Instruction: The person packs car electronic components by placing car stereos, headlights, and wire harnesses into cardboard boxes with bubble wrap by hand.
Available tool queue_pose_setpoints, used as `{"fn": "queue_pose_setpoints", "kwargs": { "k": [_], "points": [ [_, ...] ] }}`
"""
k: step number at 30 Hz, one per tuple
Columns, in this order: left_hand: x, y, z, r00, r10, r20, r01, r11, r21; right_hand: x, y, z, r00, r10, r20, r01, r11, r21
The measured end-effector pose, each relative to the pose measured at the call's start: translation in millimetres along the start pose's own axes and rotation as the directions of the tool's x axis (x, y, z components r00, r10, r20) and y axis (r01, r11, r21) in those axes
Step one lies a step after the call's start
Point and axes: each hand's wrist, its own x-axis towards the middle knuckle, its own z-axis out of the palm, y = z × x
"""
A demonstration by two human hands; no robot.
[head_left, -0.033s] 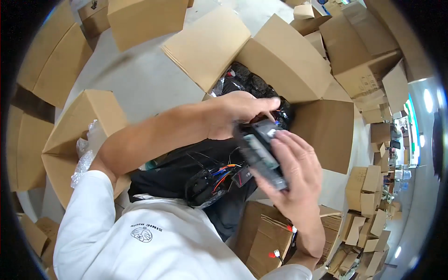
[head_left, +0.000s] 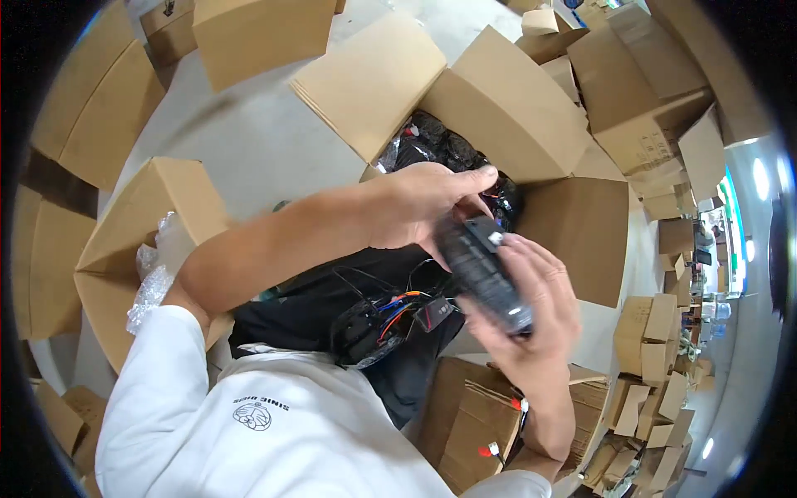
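A black, boxy electronic device point(head_left: 481, 270) is held tilted between my two hands, above my lap; motion blurs it and I cannot make out its exact kind. My left hand point(head_left: 436, 199) closes on its upper end, thumb pointing right and fingers partly hidden. Around its lower right end wrap the fingers of my right hand point(head_left: 540, 307). On my dark-clad lap lies another black device point(head_left: 361, 332) in clear plastic, with orange, red and blue wires. A small dark rectangular piece point(head_left: 433, 314) is beside those wires.
Just beyond my hands, an open cardboard box point(head_left: 573, 241) holds several black plastic-wrapped bundles point(head_left: 440, 145). At left, another open box point(head_left: 124, 241) contains bubble wrap point(head_left: 149, 295). Flattened cardboard point(head_left: 473, 423) with red-and-white connectors point(head_left: 490, 451) is at lower right. More boxes point(head_left: 647, 336) stand around.
The black device has turned in my hands: a side with a pale greenish strip has rotated out of view, and a dark ribbed-looking face shows. My right hand has shifted slightly right.
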Motion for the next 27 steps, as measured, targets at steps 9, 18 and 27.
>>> {"fn": "queue_pose_setpoints", "kwargs": {
  "k": [9, 18, 27],
  "points": [
    [-86.0, -154.7, -16.2, 0.9, 0.414, 0.135, -0.162, 0.031, 0.986, -96.9, -3.5, 9.5, 0.582, 0.811, -0.052, -0.533, 0.429, 0.729],
    [-63.7, -175.5, -1.6, 0.858, 0.431, 0.278, -0.348, 0.091, 0.933, -130.6, -14.0, 4.2, 0.563, 0.824, -0.07, -0.305, 0.286, 0.908],
    [-103.0, -110.3, -28.6, 0.698, 0.6, -0.392, -0.399, 0.78, 0.482, -183.5, -15.6, 16.6, 0.423, 0.87, -0.253, -0.337, 0.411, 0.847]
  ]
}}
